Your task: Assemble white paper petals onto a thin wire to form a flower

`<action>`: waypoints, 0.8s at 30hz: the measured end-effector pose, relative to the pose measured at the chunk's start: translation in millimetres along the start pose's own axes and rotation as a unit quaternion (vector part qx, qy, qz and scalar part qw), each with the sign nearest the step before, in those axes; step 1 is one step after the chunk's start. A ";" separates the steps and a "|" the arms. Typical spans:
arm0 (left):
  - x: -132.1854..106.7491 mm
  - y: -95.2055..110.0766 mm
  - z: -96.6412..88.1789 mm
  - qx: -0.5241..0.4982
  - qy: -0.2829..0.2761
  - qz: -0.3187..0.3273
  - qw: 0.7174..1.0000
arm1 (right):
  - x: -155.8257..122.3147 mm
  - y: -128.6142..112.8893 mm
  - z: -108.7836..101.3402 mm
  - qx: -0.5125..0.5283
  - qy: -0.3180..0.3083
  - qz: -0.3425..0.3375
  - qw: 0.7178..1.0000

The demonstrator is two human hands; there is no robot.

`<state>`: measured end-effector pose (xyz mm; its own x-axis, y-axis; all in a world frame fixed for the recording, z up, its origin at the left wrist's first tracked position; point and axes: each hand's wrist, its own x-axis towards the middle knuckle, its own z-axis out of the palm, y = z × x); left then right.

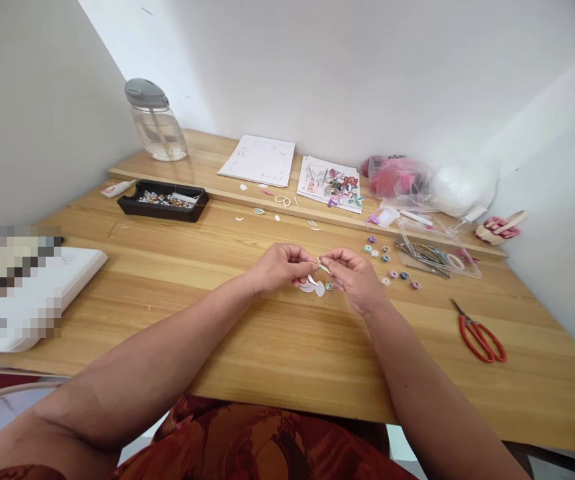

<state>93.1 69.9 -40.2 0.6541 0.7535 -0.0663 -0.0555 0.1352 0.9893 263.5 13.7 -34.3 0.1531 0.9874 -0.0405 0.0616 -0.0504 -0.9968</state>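
Observation:
My left hand (287, 268) and my right hand (350, 273) meet over the middle of the table, thumbs and fingertips pinched together. Between them is a small green-and-white leaf-shaped piece (324, 269), partly covered by the fingers. Several white petal-shaped pieces (319, 289) show just below my left fingertips; whether they touch the hand I cannot tell. A green thread bobbin (329, 286) lies close beneath my right hand. More bobbins in purple, teal, white and dark blue, such as the dark blue bobbin (404, 275), are scattered to its right.
Red-handled scissors (482, 339) lie at right, near a clear tray (467, 265) of metal tools. Along the raised back ledge stand a water bottle (157, 127), white paper (257, 160) and colourful flower pieces (343, 187). A black bead tray (162, 203) sits at left.

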 end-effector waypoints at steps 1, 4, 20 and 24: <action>0.1 0.8 0.0 -0.008 0.009 0.000 1.000 | 0.1 0.5 1.4 0.024 -0.004 0.021 0.999; 1.1 1.1 0.0 -0.028 0.055 0.013 0.998 | -2.0 2.3 7.0 0.033 -0.010 0.031 0.999; 1.4 -1.0 0.2 0.051 0.030 0.000 0.998 | -8.9 -4.5 2.4 -0.164 0.038 -0.132 0.977; -0.7 4.1 1.0 0.015 0.000 -0.017 1.000 | -0.4 -1.7 -2.5 -0.048 -0.006 -0.044 0.998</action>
<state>93.2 69.3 -35.9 0.6546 0.7495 -0.0991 -0.0116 0.1411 0.9899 265.8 13.0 -32.4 0.1310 0.9903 0.0452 0.1691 0.0226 -0.9853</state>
